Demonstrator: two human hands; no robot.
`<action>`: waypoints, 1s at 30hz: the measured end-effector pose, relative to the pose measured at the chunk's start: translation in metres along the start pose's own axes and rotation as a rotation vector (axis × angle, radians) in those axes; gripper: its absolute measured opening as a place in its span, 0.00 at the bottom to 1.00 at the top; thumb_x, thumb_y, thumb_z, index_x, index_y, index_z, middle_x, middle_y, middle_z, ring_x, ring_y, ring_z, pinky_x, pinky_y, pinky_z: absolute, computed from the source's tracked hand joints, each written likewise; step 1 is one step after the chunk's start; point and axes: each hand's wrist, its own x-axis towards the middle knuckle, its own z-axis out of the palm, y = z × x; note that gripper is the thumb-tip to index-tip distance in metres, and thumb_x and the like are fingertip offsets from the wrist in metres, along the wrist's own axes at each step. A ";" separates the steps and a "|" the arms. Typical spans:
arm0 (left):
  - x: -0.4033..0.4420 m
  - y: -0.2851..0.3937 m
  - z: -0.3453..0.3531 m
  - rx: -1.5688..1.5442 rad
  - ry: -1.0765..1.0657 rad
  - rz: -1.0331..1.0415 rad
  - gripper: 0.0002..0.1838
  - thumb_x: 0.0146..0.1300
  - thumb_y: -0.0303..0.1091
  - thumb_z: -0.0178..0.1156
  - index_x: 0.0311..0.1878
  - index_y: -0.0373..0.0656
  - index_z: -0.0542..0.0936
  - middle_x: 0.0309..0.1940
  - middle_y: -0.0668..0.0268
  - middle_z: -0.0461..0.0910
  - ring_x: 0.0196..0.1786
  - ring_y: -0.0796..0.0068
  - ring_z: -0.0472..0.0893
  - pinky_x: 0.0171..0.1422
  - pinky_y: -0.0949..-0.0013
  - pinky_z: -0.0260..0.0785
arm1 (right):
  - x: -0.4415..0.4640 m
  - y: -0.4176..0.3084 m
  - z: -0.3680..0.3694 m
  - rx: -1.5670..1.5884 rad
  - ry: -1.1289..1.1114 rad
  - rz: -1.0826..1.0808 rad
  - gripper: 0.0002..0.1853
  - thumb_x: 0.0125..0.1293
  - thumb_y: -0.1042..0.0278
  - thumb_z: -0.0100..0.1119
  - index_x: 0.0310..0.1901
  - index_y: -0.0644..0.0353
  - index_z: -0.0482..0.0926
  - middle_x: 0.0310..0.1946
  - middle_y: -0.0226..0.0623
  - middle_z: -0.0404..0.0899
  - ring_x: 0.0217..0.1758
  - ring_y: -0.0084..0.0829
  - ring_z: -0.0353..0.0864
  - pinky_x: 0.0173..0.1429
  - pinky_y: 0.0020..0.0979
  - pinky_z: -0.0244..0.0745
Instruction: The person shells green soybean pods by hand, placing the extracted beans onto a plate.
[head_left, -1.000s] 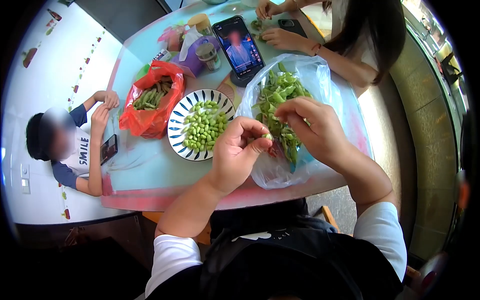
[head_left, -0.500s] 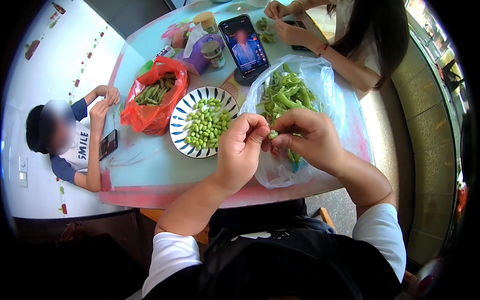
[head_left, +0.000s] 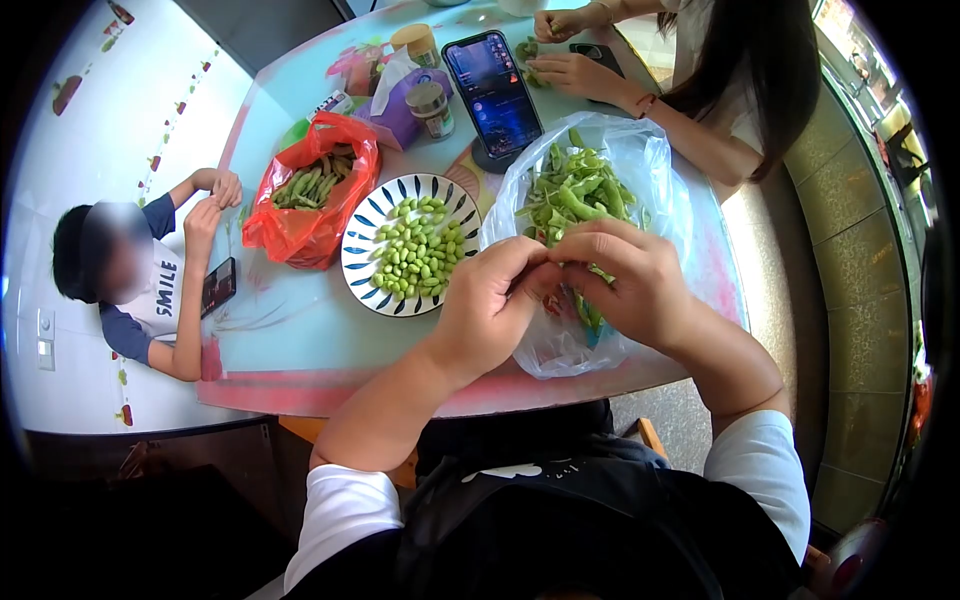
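Note:
My left hand [head_left: 490, 305] and my right hand [head_left: 627, 280] meet at the fingertips over the near left edge of a clear plastic bag [head_left: 655, 200]. Both are closed in a pinch, and the fingers hide whatever lies between them. In the bag is a heap of green bean pods [head_left: 582, 195] and opened shells. Just left of my left hand stands a white plate [head_left: 361, 222] with dark strokes round its rim, holding many shelled green beans [head_left: 412, 252].
A red plastic bag [head_left: 300, 235] with bean pods [head_left: 315, 182] stands left of the plate. Behind are a phone [head_left: 492, 95] on a stand, a purple tissue box [head_left: 395, 122] and a jar [head_left: 430, 110]. Two other people sit at the table [head_left: 290, 330], left and far right.
The small green piece that showed between my fingertips is now covered, as my hands have closed together. The phone's picture has changed, and the far-right person's hands have moved apart.

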 end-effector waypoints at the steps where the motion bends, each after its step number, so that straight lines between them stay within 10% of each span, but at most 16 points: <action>1: 0.000 0.003 0.000 0.001 -0.009 -0.016 0.06 0.67 0.28 0.62 0.42 0.35 0.78 0.31 0.58 0.82 0.31 0.70 0.82 0.37 0.69 0.73 | -0.001 0.000 -0.001 0.025 -0.012 -0.005 0.10 0.53 0.78 0.70 0.37 0.59 0.82 0.35 0.40 0.83 0.36 0.39 0.85 0.37 0.33 0.79; 16: -0.003 0.003 -0.014 0.039 -0.200 -0.054 0.12 0.70 0.36 0.57 0.38 0.34 0.78 0.26 0.61 0.77 0.30 0.73 0.75 0.36 0.69 0.69 | 0.004 0.002 -0.015 0.169 -0.246 0.177 0.10 0.48 0.79 0.73 0.33 0.60 0.83 0.30 0.36 0.84 0.34 0.37 0.85 0.39 0.33 0.78; 19: -0.006 0.008 -0.006 0.103 -0.111 0.014 0.10 0.70 0.32 0.55 0.34 0.36 0.74 0.25 0.55 0.76 0.26 0.60 0.77 0.33 0.62 0.68 | 0.000 0.001 -0.012 0.192 -0.221 0.152 0.11 0.46 0.82 0.74 0.32 0.61 0.83 0.30 0.36 0.85 0.35 0.36 0.86 0.39 0.32 0.79; 30: -0.013 -0.002 0.011 -0.364 -0.068 -0.384 0.09 0.72 0.34 0.57 0.39 0.38 0.75 0.25 0.63 0.71 0.30 0.82 0.69 0.32 0.70 0.64 | 0.000 0.002 -0.007 0.195 -0.044 -0.176 0.13 0.53 0.80 0.71 0.40 0.63 0.80 0.37 0.40 0.80 0.37 0.38 0.83 0.40 0.31 0.78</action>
